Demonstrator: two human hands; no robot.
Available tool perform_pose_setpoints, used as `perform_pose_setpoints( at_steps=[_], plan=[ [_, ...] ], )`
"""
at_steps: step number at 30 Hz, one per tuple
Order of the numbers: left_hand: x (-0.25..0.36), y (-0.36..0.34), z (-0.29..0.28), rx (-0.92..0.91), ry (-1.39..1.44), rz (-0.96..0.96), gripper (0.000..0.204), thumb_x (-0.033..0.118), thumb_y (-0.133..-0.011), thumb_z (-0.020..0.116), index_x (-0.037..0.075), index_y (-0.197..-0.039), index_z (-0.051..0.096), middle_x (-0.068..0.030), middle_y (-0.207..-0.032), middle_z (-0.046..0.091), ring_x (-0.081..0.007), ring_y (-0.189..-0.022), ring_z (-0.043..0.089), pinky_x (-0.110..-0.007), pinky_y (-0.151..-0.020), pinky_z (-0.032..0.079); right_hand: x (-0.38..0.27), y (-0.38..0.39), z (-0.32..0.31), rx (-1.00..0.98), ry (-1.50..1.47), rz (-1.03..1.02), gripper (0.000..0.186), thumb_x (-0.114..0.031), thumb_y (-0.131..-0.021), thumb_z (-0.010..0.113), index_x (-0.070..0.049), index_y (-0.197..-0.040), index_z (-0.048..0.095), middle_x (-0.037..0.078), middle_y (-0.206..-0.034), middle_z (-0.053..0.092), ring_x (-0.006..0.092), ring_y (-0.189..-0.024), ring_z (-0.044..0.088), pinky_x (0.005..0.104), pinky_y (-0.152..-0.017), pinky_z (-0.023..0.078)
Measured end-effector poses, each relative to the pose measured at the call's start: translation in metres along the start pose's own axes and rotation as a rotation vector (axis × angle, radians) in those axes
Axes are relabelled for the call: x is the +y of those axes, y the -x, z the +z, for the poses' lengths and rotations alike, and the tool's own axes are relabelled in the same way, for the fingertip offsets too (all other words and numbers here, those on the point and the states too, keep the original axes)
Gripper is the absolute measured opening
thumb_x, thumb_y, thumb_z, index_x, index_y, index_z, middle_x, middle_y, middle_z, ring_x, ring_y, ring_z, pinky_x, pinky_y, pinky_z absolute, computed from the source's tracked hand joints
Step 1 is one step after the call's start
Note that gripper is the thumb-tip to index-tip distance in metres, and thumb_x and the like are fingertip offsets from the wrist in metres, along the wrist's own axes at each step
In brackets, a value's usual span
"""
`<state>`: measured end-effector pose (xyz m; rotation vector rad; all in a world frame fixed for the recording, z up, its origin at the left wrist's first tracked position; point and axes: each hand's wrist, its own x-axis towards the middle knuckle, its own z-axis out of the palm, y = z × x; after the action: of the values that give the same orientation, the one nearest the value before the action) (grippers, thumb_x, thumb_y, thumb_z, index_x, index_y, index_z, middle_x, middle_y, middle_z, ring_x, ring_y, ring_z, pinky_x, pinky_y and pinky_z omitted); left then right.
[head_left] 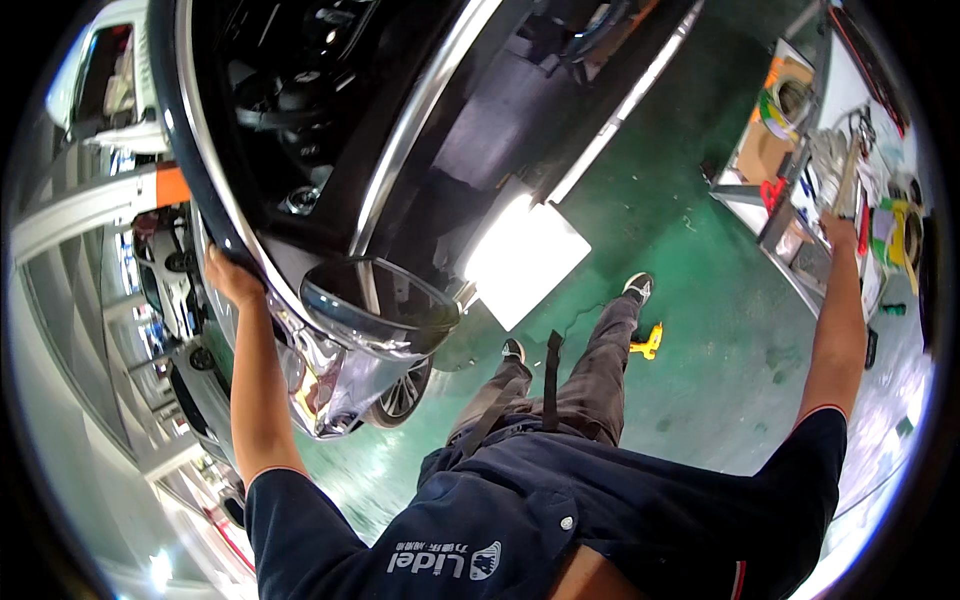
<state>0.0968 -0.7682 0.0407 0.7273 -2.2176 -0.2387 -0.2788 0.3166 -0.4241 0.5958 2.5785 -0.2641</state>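
Note:
My left hand (235,275) is closed on the dark front edge (205,230) of a black car (460,130), beside its side mirror (375,310). At the right, my right hand (838,228) reaches onto a metal tool cart (770,240) with fingers closed at the end of long, pale items; what exactly it holds is unclear. The cart bears cardboard (752,150), tape rolls (895,240), red-handled tools (773,192) and other small items.
A bright white panel (530,265) stands beside the car. A yellow tool (648,342) lies on the green floor (720,380) near my right foot. At the far left are an orange-and-white pillar (100,205) and other parked cars (165,275).

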Motion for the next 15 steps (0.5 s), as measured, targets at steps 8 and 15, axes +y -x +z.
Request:
perform_pose_setpoints(
  at_steps=[8,15],
  plan=[
    [0.016,0.044,0.061,0.074,0.031,-0.062,0.053,0.036,-0.105,0.041,-0.006,-0.130,0.063,-0.0266,-0.129,0.063,-0.0405,-0.121,0.056,-0.045,-0.109,0.038,0.114,-0.053,-0.101,0.196,-0.288,0.100,0.061,-0.052,-0.079,0.076,0.003,-0.103,0.076,0.012,-0.091,0.070,0.0245,-0.084,0.065,0.0384,-0.073,0.051],
    [-0.024,0.007,0.000,0.127,-0.528,0.478,0.042,0.022,-0.111,0.039,-0.008,-0.134,0.057,-0.0266,-0.131,0.061,-0.0434,-0.120,0.056,-0.046,-0.105,0.044,0.019,0.261,0.054,0.090,-0.755,0.172,0.047,-0.054,-0.095,0.061,-0.011,-0.108,0.076,0.004,-0.097,0.070,0.0175,-0.085,0.060,0.0349,-0.073,0.047]
  ],
)
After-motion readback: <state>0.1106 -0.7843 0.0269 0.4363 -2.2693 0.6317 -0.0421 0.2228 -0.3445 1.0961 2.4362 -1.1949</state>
